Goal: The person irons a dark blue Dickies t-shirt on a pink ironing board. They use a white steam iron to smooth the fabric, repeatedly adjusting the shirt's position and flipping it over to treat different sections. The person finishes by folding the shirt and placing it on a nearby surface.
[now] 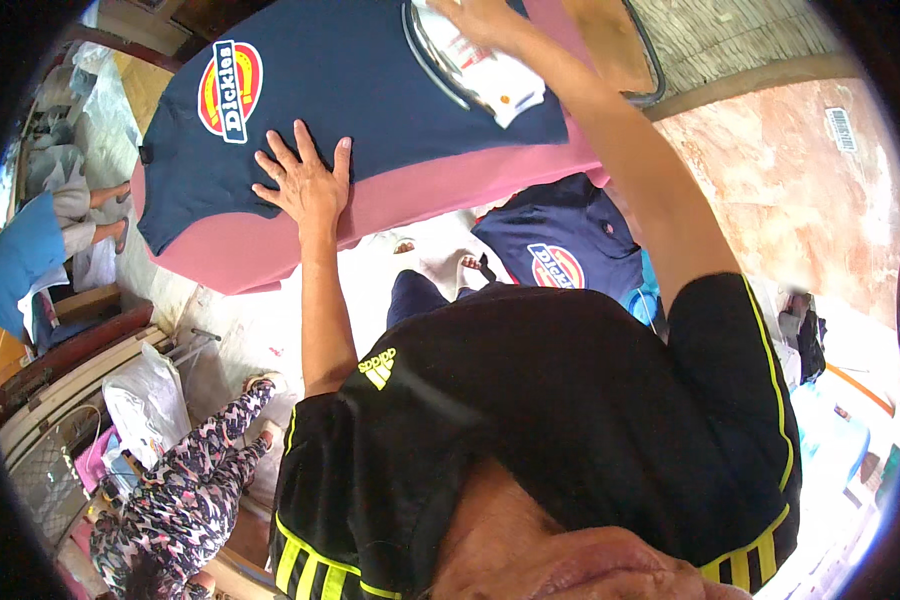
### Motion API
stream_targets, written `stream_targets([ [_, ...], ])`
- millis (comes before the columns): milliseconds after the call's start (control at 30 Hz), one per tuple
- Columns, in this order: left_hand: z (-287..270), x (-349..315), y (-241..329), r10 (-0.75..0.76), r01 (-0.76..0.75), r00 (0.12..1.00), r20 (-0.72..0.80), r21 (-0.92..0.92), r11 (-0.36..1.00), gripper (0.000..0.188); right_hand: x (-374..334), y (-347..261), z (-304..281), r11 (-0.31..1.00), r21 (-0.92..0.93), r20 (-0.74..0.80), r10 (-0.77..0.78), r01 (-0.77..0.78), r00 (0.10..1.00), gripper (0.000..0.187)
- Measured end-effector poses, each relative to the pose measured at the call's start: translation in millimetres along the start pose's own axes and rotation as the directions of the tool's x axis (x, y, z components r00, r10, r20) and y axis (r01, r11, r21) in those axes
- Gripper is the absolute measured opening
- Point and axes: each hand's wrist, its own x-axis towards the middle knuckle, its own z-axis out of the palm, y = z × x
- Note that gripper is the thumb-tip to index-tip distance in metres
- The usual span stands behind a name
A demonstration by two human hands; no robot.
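A navy T-shirt (330, 90) with a red, yellow and white chest print lies spread over a pink-covered ironing board (410, 195). My left hand (308, 185) rests flat on the shirt near the board's close edge, fingers spread. Over the right part of the shirt, my right hand (475, 20) is closed on the top of an iron (485, 80) with a white body and a shiny curved rim. The upper frame edge cuts off part of that hand and the iron.
Another navy T-shirt (560, 235) with a similar print hangs or lies below the board. To the left, a person in blue (25, 260) bends over, and a person in patterned clothes (185, 490) is nearer. A white plastic bag (145, 395) sits between them.
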Motion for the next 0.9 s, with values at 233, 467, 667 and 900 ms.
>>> stream_targets([
  [233, -10, -9, -16, -0.019, 0.019, 1.000, -0.021, -0.002, 1.000, 0.077, -129, -82, -20, 0.992, 0.023, 0.191, 0.119, -0.126, 0.974, 0.055],
  [467, -16, -10, -17, 0.001, -0.001, 0.999, 0.032, 0.020, 1.000, 0.072, 8, -92, 8, 0.997, 0.061, 0.104, 0.042, -0.049, 0.994, 0.063],
  [667, -51, 12, -26, 0.073, -0.053, 0.976, 0.205, -0.102, 0.993, 0.060, 122, -72, 62, 0.996, 0.081, 0.034, 0.028, -0.031, 0.999, 0.063],
  [900, -19, 39, -74, 0.097, -0.095, 0.995, 0.012, -0.141, 0.986, 0.070, 28, -169, 73, 0.990, 0.087, 0.214, 0.092, -0.113, 0.973, 0.061],
])
